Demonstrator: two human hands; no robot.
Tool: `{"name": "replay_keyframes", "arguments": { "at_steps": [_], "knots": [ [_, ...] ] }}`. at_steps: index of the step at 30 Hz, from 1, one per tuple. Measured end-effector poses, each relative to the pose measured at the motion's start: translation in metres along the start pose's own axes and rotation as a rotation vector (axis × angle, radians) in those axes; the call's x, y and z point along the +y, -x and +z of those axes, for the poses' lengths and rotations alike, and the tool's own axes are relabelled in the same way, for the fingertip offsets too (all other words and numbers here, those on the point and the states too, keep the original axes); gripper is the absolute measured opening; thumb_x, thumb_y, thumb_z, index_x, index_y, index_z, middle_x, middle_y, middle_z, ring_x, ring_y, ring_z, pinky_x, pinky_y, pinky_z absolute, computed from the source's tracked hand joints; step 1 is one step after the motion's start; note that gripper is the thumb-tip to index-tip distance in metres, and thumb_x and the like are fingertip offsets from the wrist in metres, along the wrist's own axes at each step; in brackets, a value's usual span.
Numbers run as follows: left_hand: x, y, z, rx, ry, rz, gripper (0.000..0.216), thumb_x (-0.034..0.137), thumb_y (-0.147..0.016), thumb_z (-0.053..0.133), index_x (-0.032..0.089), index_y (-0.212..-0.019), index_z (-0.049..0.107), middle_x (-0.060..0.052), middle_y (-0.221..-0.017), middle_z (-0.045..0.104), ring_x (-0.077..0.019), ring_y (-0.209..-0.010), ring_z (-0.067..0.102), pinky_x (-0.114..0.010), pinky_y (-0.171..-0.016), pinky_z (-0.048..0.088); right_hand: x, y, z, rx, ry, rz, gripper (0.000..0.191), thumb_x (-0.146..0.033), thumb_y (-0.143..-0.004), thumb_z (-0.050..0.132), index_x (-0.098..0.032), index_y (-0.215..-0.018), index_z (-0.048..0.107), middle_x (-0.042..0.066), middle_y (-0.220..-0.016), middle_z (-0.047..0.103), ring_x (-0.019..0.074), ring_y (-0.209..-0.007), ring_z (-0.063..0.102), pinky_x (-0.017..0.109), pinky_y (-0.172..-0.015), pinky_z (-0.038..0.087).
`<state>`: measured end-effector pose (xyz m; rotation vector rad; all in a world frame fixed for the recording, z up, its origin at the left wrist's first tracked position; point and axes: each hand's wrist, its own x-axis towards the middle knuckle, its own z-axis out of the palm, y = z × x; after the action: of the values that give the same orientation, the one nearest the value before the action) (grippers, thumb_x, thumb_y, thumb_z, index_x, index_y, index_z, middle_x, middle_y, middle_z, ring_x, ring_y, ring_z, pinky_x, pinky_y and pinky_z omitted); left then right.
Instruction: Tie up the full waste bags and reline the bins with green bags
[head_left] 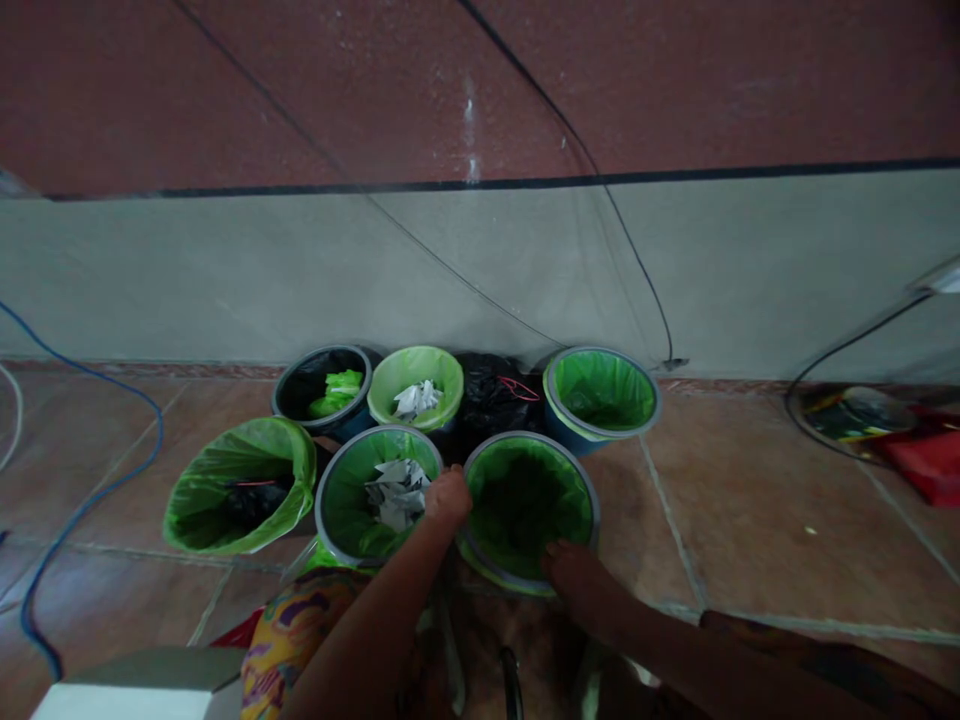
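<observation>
Left hand is at the left rim of the bin, fingers curled in; how tightly, and whether they have hold of rim or liner, I cannot tell. The right hand is at the bin's near right rim, fingers partly bent over the edge; shadow hides whether they grip it. The bin is green-lined, with a grey rim and a dark inside. Just left of it, the paper bin contains torn scraps. Directly behind the bin is a black bag; behind and to its right, another green-lined bin, the back bin. Behind and to its left are the pale bin, with more paper, then the black-lined bin, with a green bundle. Well left of the bin, the last bin contains black plastic.
</observation>
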<state>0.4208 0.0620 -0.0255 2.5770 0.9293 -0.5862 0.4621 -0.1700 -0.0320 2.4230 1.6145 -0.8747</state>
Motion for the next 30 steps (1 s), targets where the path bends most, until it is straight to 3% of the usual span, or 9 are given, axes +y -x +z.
{"name": "replay_keyframes", "arguments": {
  "at_steps": [19, 30],
  "knots": [
    [0.004, -0.004, 0.001, -0.058, -0.056, -0.014, 0.029, 0.013, -0.091, 0.042, 0.008, -0.115, 0.057, -0.019, -0.109, 0.068, -0.0258, -0.111, 0.064, -0.033, -0.092, 0.049, 0.014, -0.009, 0.019, -0.017, 0.007, -0.099, 0.025, -0.01, -0.082, 0.051, -0.012, -0.096, 0.071, 0.016, -0.103, 0.068, 0.0275, -0.103, 0.061, 0.036, -0.083, 0.047],
    [0.002, -0.004, 0.009, -0.001, -0.042, -0.02, 0.029, 0.014, -0.092, 0.042, 0.009, -0.114, 0.06, -0.017, -0.108, 0.07, -0.0233, -0.111, 0.065, -0.03, -0.09, 0.049, 0.01, -0.01, 0.019, 0.002, 0.037, -0.08, 0.023, -0.01, -0.08, 0.053, -0.013, -0.095, 0.07, 0.016, -0.105, 0.067, 0.0275, -0.099, 0.062, 0.036, -0.078, 0.049]
  ]
}}
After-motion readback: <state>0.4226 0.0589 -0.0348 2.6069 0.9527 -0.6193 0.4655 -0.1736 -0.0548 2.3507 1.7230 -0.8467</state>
